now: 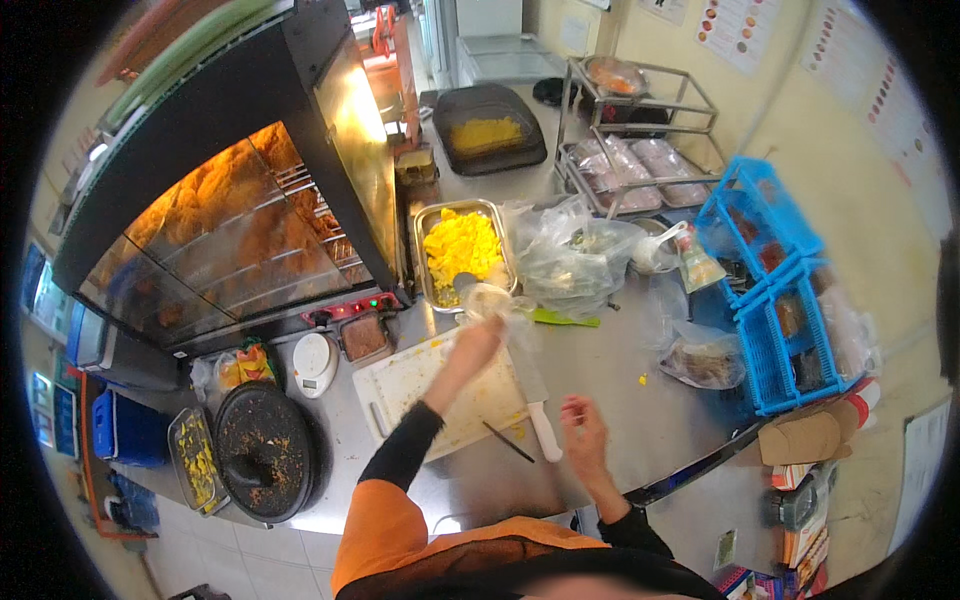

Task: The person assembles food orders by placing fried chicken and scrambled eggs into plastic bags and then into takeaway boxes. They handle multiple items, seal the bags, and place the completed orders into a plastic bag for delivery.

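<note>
My left hand, blurred by motion, reaches over the white cutting board to the near edge of a metal tray. Its fingers are closed against a translucent, bag-like shape; what they grip is unclear. Chopped yellow food fills much of the tray, and a rounded grey utensil end shows at its near side. My right hand hovers beside the white-handled knife, fingers loosely bent and apart, nothing visible in them. A thin dark stick lies on the board.
A lit glass-fronted cabinet of browned food stands left, a black round-lidded pan and white scale before it. Plastic bags lie mid-counter. Blue baskets and a metal rack line the right; a black tray sits behind.
</note>
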The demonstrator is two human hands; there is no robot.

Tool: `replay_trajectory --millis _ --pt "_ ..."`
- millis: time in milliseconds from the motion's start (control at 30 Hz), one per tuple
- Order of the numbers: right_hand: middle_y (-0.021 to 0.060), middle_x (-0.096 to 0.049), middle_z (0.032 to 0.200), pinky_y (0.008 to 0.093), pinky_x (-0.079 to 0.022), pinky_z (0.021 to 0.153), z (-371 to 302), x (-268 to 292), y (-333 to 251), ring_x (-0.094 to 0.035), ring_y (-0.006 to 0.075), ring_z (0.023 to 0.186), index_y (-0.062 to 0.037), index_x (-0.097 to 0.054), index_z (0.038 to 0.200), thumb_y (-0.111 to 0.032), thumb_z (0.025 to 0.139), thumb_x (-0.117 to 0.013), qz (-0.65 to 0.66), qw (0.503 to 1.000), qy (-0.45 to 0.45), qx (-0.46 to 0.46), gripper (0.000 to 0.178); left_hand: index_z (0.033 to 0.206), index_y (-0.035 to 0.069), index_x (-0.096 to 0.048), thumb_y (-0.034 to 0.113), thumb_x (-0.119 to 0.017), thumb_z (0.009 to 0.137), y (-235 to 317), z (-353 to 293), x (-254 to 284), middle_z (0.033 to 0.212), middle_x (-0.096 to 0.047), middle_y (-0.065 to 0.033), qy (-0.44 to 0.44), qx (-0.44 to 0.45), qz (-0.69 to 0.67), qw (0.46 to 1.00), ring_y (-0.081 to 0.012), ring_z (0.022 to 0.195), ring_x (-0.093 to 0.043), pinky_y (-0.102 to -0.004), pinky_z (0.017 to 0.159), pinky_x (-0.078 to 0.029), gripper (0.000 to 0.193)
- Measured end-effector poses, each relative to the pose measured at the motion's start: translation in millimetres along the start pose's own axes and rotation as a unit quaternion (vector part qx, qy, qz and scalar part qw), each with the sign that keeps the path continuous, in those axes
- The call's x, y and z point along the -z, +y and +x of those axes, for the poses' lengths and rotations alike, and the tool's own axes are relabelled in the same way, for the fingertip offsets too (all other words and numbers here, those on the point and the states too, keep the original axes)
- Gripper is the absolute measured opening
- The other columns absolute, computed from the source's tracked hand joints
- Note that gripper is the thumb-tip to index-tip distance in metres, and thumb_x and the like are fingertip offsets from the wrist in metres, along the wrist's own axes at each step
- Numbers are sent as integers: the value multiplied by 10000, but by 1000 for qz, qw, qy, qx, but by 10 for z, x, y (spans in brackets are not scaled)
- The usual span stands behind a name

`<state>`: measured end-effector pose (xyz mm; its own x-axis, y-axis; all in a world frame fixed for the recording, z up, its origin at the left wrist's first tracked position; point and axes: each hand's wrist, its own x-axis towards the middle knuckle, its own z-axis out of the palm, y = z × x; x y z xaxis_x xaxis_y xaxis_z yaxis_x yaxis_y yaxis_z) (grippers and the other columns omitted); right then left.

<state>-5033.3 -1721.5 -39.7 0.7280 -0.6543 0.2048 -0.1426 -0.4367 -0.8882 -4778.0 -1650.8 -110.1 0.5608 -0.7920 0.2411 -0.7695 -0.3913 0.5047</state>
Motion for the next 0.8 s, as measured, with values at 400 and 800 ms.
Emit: replay_trajectory --millis 400,800 --pt "12 -526 684 200 -362 442 1026 -616 862 -438 61 473 -115 -395 1349 -171 948 -335 136 841 -413 -322 409 894 21 -580 94 -589 723 304 -1100 10 998 -560 -149 -74 -127 38 988 -253 706 -585 -377 598 -480 187" --pt "-18 -549 746 195 -367 560 804 -1773 1451 -481 57 650 -32 -596 994 -113 893 -485 203 953 1 -224 171 957 28 -633 180 -659 791 170 -626 -522 931 -644 -117 64 325 -375 866 -172 787 -577 -292 722 -456 227"
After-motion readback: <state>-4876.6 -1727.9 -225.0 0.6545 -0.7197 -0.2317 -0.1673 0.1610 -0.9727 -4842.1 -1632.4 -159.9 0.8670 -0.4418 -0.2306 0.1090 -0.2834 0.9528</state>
